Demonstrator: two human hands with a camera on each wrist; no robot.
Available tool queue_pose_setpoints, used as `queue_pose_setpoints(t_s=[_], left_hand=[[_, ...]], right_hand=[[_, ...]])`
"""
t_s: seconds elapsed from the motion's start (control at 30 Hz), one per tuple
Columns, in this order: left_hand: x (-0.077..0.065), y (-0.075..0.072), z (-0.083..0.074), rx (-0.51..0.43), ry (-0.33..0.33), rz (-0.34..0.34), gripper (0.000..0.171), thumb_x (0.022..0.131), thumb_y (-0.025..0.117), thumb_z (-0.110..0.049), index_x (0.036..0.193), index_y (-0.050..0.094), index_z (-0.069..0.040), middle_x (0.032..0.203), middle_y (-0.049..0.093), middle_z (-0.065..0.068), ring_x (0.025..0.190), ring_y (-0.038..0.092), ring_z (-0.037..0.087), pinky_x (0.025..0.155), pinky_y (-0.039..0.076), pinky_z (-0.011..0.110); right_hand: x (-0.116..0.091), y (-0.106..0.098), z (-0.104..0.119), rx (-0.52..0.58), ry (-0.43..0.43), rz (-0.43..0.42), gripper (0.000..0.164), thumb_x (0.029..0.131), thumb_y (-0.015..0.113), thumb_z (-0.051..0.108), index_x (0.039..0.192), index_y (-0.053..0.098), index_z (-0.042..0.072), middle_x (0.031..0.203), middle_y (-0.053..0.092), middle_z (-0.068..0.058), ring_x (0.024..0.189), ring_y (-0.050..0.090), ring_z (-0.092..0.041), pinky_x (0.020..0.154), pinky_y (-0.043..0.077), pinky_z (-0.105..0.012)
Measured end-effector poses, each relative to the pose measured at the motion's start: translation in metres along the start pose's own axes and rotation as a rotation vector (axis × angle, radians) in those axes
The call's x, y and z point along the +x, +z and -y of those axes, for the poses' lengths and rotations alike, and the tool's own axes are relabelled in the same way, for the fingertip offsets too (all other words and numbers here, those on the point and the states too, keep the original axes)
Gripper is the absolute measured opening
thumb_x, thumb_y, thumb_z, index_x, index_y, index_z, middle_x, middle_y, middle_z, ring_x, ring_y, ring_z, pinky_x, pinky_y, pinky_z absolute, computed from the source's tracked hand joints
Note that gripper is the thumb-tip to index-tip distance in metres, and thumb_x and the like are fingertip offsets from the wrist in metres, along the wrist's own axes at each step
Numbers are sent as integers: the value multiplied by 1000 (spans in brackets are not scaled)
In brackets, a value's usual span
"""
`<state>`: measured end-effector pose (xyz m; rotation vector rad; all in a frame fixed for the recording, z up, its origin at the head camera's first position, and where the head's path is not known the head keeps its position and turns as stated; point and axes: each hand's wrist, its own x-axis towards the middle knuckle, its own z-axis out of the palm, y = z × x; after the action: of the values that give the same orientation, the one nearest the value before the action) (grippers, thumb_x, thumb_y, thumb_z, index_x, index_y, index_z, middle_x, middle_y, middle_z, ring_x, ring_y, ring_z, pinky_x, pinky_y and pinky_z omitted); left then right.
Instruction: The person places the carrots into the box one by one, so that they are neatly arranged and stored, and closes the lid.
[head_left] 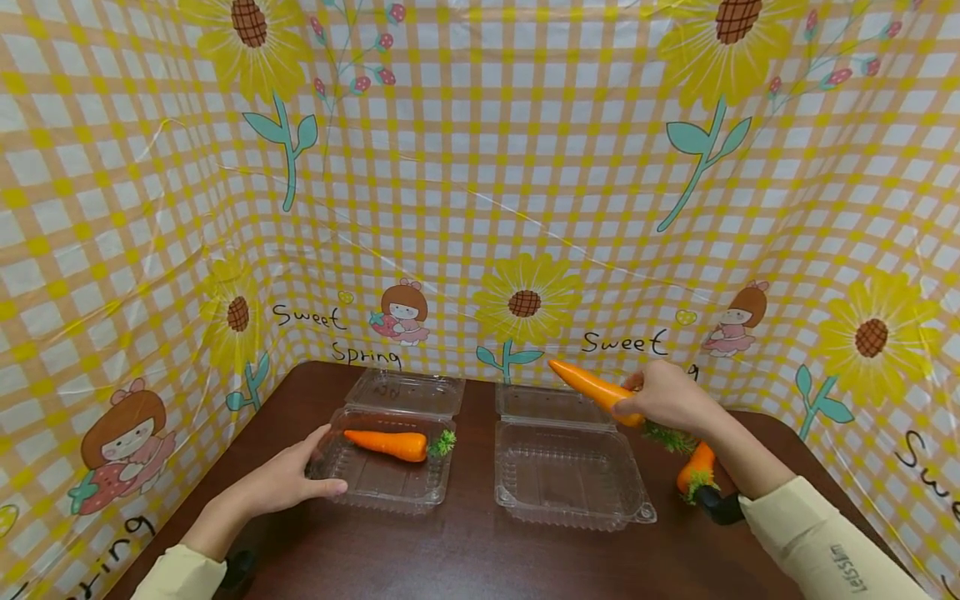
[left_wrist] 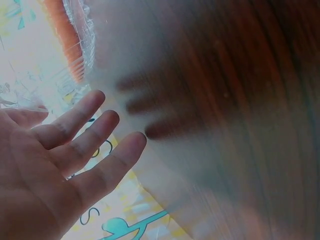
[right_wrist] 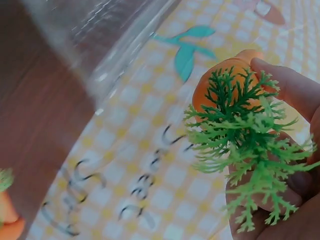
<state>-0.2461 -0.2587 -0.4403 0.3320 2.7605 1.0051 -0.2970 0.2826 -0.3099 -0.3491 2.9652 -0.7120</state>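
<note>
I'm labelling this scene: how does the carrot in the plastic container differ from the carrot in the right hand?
The boxed carrot lies in the left clear container; the held carrot is gripped by the right hand, above the table. In the head view, the boxed carrot lies nearly level, while the held carrot slants, tip higher. Both are orange with green tops, tips pointing left.

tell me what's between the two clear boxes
Only a bare strip of table lies between the left box and the right box, seen in the head view. The carrot in the left box points its leafy end that way.
</note>
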Motion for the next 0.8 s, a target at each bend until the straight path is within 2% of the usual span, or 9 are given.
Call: queue_pose_setpoints(t_s=[0.07, 0.2, 0.33, 0.6, 0.8], left_hand=[[0, 0, 0, -1, -1, 0, 107, 88, 74, -52, 161, 13, -3, 144, 49, 29, 131, 50, 44, 99, 44, 62], [-1, -1, 0, 0, -2, 4, 107, 88, 73, -52, 161, 12, -3, 144, 49, 29, 131, 50, 44, 98, 45, 62], [-1, -1, 0, -3, -3, 3, 107, 88, 73, -52, 161, 12, -4, 144, 49, 28, 131, 50, 44, 99, 44, 62], [0, 0, 1, -17, 0, 1, 107, 88, 73, -53, 162, 12, -5, 150, 43, 30, 136, 46, 46, 102, 42, 64], [2, 0, 3, -12, 0, -3, 108, 88, 73, -53, 162, 11, -5, 151, 43, 30, 138, 44, 45, 103, 40, 64]], right_hand=[[5, 3, 14, -19, -37, -1, 52, 82, 80, 28, 114, 70, -12, 77, 73, -6, 55, 58, -16, 52, 44, -30], [18, 13, 41, -19, -73, 24, 49, 82, 80, 25, 115, 71, -10, 75, 74, -5, 55, 62, -16, 52, 46, -29], [30, 24, 66, -36, -114, 50, 44, 82, 80, 24, 114, 73, -6, 73, 73, -3, 54, 60, -14, 53, 45, -28], [50, 52, 107, -33, -200, 97, 27, 80, 83, 21, 100, 79, 2, 78, 73, -2, 61, 64, -15, 58, 49, -28], [61, 70, 132, -35, -208, 133, 36, 80, 85, 23, 108, 77, 2, 95, 76, -5, 70, 67, -14, 64, 54, -30]])
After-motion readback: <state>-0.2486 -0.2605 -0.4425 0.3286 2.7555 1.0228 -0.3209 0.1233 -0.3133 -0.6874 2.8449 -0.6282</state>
